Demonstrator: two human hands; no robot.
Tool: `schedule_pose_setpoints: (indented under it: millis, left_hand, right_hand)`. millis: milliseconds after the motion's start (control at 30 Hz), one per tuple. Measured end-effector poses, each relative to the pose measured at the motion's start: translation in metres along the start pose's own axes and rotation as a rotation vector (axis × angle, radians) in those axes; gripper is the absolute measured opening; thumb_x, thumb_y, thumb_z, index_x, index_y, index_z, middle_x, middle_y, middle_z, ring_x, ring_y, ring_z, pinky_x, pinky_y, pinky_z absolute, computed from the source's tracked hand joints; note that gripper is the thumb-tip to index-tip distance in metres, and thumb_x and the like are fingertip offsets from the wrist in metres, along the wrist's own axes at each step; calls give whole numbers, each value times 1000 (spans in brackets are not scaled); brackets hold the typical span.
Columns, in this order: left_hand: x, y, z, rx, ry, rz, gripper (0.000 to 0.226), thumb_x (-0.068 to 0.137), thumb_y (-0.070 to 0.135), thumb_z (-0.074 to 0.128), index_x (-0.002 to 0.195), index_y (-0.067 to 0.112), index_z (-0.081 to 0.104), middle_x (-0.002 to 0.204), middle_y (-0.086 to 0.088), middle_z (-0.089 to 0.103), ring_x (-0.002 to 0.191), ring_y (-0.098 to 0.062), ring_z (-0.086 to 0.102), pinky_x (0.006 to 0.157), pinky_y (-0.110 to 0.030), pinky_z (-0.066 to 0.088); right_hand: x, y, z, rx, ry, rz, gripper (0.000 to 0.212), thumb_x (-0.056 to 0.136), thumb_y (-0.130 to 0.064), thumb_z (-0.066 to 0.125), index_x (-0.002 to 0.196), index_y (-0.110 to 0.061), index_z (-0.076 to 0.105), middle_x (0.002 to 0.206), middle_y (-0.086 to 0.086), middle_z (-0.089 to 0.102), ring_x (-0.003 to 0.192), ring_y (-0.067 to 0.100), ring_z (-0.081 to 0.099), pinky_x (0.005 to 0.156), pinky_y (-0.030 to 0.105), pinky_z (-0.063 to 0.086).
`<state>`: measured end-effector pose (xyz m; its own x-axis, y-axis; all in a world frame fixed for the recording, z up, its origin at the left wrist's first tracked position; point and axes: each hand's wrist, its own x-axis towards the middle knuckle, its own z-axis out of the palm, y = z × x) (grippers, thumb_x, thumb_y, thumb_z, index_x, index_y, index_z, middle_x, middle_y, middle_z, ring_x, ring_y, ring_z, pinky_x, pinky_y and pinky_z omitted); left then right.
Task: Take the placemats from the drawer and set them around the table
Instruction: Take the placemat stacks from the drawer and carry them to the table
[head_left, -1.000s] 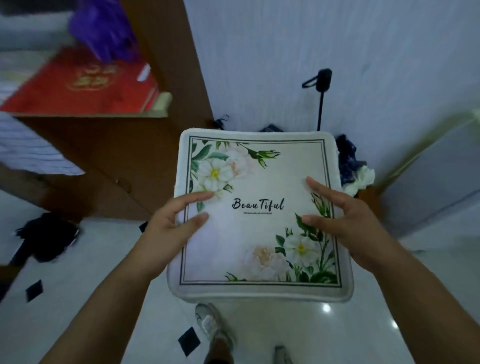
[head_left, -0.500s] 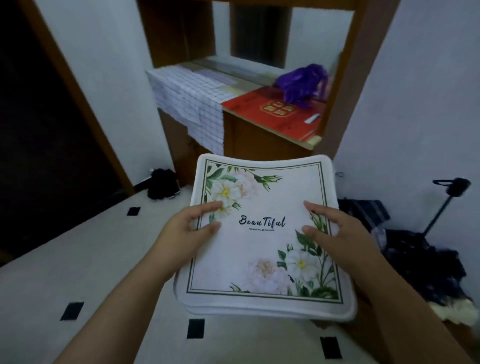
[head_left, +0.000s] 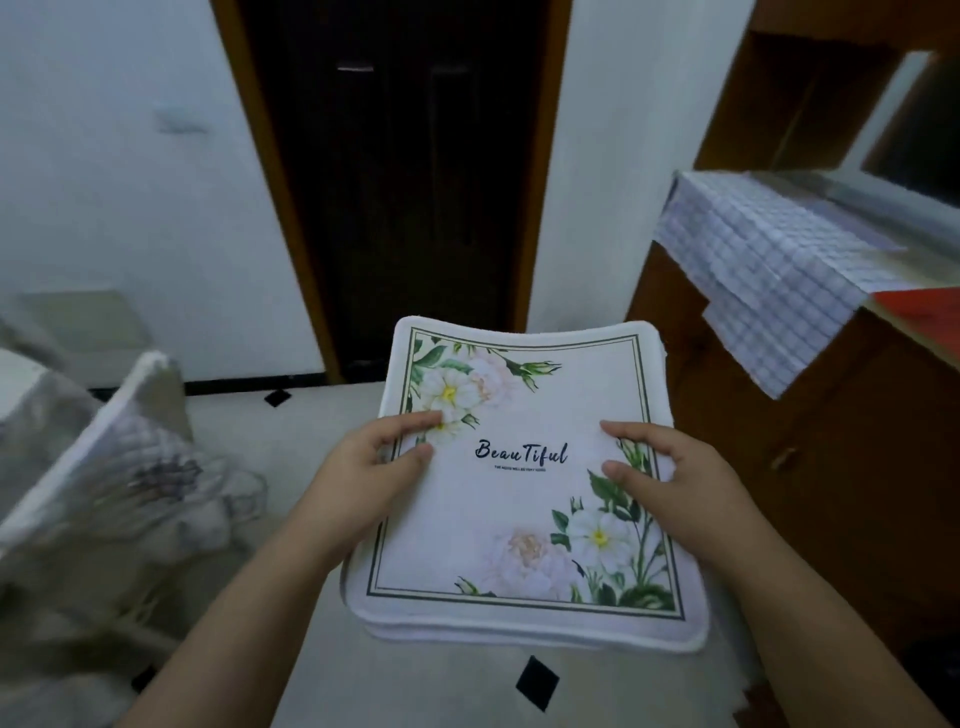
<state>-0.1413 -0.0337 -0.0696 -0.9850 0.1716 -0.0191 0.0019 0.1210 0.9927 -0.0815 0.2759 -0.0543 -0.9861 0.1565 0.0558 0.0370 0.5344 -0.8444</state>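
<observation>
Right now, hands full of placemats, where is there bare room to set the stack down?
The tiled floor is bare between the floral cushion on the left and the wooden cabinet on the right, up to the dark doorway. The checked cloth on the cabinet top carries nothing in view, short of a red item. The left is crowded.

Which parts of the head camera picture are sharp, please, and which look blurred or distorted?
Head view: the placemats and the left hand and right hand gripping them are sharp; the patterned fabric at the left is smeared by motion blur; the light is dim and bluish; the door frame leans, likely from wide-angle distortion.
</observation>
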Motion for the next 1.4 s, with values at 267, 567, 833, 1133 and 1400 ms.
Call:
schedule_pose_setpoints:
  millis: [267,567,833,1133,1400]
  left_hand:
    - [6,-16,-169,109,316,-18,30,93,14,68,114,35,74,111,32,67,106,7,64,91,-18,51]
    - [-3,-41,-252,127,727,-97,31,92,17,69,111,41,74,122,24,67,111,9,60,90,-13,47]
    - [-25,-47,-269,162,1132,-160,35,91,13,69,114,39,73,119,31,65,114,14,55,88,2,39]
    - [-98,-66,-279,43,1533,-256,40,90,9,69,114,41,72,122,29,65,115,11,57,95,-13,46]
    - [-153,-89,-361,16,1624,-289,41,90,10,70,117,40,71,117,36,64,114,11,57,105,-31,46]
  right_hand:
    - [106,-85,165,54,-255,-126,36,81,-37,76,109,-56,64,121,-26,59,112,-7,53,91,17,45]
    - [213,-150,299,121,-603,-293,48,80,-30,78,115,-57,59,109,-37,57,94,-21,56,73,8,47]
    - [270,-213,402,99,-943,-528,44,79,-32,78,111,-56,61,108,-41,53,96,-32,44,70,-2,36]
    - [221,-274,521,67,-1310,-724,40,81,-28,76,111,-51,62,113,-39,55,100,-34,39,78,1,30]
    - [164,-335,616,3,-1373,-780,38,82,-29,75,110,-52,62,109,-38,54,100,-20,47,78,6,35]
